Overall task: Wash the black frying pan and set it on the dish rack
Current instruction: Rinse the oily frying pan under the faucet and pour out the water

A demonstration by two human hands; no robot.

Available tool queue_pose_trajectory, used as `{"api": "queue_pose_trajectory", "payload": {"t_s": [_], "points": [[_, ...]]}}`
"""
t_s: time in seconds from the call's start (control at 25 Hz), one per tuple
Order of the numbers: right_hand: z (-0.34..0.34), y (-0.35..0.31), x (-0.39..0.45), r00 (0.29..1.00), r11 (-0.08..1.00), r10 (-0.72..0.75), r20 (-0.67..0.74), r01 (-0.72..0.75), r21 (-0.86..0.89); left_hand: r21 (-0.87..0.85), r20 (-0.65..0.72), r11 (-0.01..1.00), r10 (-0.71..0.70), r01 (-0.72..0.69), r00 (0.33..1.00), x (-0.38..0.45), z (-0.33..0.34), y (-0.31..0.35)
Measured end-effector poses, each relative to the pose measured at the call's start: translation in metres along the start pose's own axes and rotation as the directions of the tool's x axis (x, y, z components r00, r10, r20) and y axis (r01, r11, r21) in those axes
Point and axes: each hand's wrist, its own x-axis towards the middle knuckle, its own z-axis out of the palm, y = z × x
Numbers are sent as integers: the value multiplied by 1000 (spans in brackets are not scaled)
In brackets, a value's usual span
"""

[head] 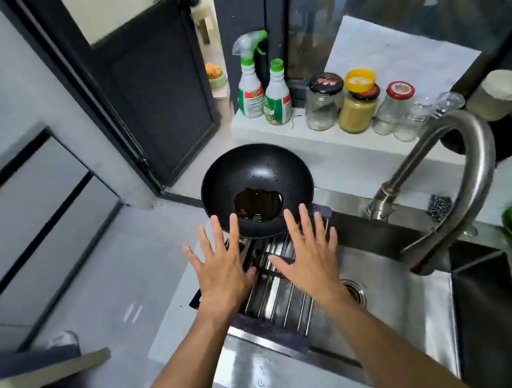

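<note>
Mid-frame, the round black frying pan (257, 190) sits at the far end of the dish rack (278, 290), a ribbed run of steel bars laid over the brushed steel sink (398, 302); a dark puddle pools in its matte bowl. Left hand (222, 271) and right hand (311, 261) hover flat, fingers spread, holding nothing. The curved faucet (457, 177) arches at right, jars (356, 102) behind.
</note>
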Motion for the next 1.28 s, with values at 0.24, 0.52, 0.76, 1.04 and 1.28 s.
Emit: {"api": "queue_pose_trajectory", "payload": {"t_s": [0.24, 0.52, 0.76, 1.04, 1.28], "points": [[13, -8, 50, 961, 993, -30, 276, 59, -99, -308, 262, 909, -203, 282, 943, 6, 30, -16], [21, 0, 46, 965, 981, -93, 245, 132, -146, -478, 312, 782, -275, 400, 910, 12, 56, -42], [6, 8, -13, 959, 936, -184, 216, 238, -259, -417, 221, 874, -168, 249, 961, -39, 34, -73], [-7, 48, -141, 922, 950, -273, 274, 304, -73, -251, 227, 968, 42, 16, 973, -117, 11, -67], [-13, 114, -217, 947, 995, -103, 305, 95, 41, -231, 275, 963, 200, -137, 941, -152, 21, -6]]}}
